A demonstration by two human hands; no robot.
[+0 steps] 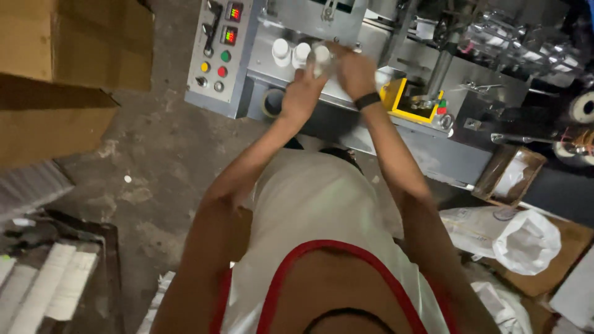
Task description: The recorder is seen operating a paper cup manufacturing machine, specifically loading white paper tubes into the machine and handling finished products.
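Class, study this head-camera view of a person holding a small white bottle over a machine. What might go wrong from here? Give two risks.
1. Both the left hand and right hand hold the white bottle above the machine ledge; a slip might knock over the two white bottles standing beside it.
2. The control panel sits close by the left forearm, so a button might get bumped.

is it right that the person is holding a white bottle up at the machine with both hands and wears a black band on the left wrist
Not quite. Both the left hand and the right hand are on the white bottle in front of the grey machine, but the head view shows the black band on the right wrist, not the left. The left wrist is bare.
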